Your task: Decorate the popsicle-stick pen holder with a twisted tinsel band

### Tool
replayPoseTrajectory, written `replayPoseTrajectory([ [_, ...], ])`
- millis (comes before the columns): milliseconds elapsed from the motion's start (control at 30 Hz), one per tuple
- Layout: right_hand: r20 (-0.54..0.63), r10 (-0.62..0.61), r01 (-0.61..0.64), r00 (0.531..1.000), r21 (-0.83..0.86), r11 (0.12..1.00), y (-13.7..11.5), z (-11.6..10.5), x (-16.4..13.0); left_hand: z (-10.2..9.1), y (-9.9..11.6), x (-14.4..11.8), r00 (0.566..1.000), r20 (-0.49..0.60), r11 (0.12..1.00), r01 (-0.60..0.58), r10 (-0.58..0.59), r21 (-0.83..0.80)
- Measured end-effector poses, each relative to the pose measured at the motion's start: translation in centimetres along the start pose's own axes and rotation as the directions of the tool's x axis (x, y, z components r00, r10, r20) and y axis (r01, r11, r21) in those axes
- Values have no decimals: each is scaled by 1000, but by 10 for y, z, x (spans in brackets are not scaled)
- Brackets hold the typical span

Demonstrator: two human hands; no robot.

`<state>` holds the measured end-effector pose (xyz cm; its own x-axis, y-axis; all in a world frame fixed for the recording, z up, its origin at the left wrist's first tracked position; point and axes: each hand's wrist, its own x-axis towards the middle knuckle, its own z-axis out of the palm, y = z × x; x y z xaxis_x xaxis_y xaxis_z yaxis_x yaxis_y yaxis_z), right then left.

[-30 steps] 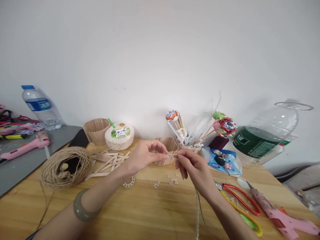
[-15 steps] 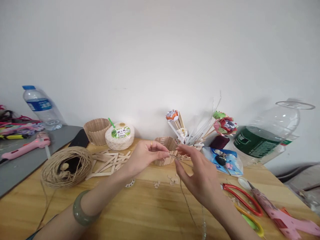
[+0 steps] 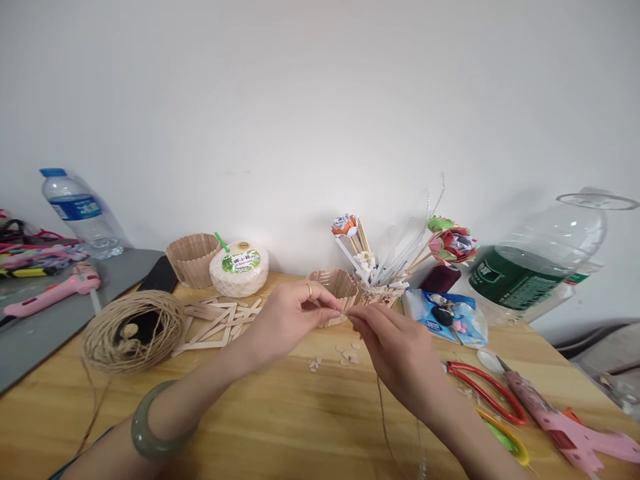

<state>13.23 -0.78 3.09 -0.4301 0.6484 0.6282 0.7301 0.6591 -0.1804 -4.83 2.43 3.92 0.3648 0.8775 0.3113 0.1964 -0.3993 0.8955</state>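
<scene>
Pinching perhaps twine [image 3: 383,413], both hands [image 3: 287,320] [image 3: 400,347]

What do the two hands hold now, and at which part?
Both hands, left hand and right hand, pinch a thin twine strand near its upper end, between thumb and forefinger; the rest hangs down.

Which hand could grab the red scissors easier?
Probably the right hand: the red scissors lie just beside its wrist on the table. The left hand sits farther away, with the right hand between.
</scene>
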Motion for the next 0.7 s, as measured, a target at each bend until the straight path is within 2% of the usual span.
replayPoseTrajectory([
  [33, 75, 98, -107, 992, 141, 984, -2, -2, 2, -1, -1, 0, 997, 12, 995, -81, 80, 52],
  [67, 179, 185, -231, 966, 291, 928, -3, -4, 3, -3, -1, 0, 986, 33, 981, -167, 165, 102],
  [100, 291, 249, -360, 924, 434, 826, -3, -5, 5, -4, -2, 0, 968, 59, 957, -251, 245, 143],
  [133, 401, 282, -476, 872, 558, 679, -2, -6, 6, -5, -3, 0, 943, 87, 929, -332, 321, 165],
  [200, 600, 248, -650, 760, 706, 281, 2, -5, 7, -5, -2, 1, 882, 135, 872, -467, 451, 143],
  [233, 685, 189, -706, 703, 704, 75, 5, -4, 8, -4, -2, 1, 856, 146, 851, -513, 497, 111],
  [267, 747, 120, -742, 655, 665, -90, 8, -2, 7, -4, -1, 1, 839, 153, 841, -537, 522, 72],
  [300, 787, 54, -765, 615, 612, -199, 10, 0, 7, -3, 0, 0, 838, 154, 845, -534, 524, 32],
  [333, 810, 6, -781, 586, 567, -262, 11, 2, 7, -3, 0, -1, 853, 151, 863, -505, 500, -6],
  [367, 816, -5, -784, 578, 554, -280, 11, 4, 7, -2, 1, -2, 881, 145, 893, -449, 450, -37],
  [400, 805, 26, -773, 593, 579, -259, 11, 5, 7, -2, 1, -2, 915, 132, 924, -376, 381, -62],
  [467, 731, 156, -720, 665, 682, -125, 8, 4, 8, -3, 1, -3, 971, 87, 972, -215, 223, -94],
  [567, 542, 304, -613, 783, 754, 235, 4, 0, 8, -5, 0, -1, 999, -2, 992, -37, 37, -123],
  [700, 341, 300, -451, 891, 591, 669, 5, -8, 6, -5, 3, 3, 993, -34, 981, 103, -110, -164],
])
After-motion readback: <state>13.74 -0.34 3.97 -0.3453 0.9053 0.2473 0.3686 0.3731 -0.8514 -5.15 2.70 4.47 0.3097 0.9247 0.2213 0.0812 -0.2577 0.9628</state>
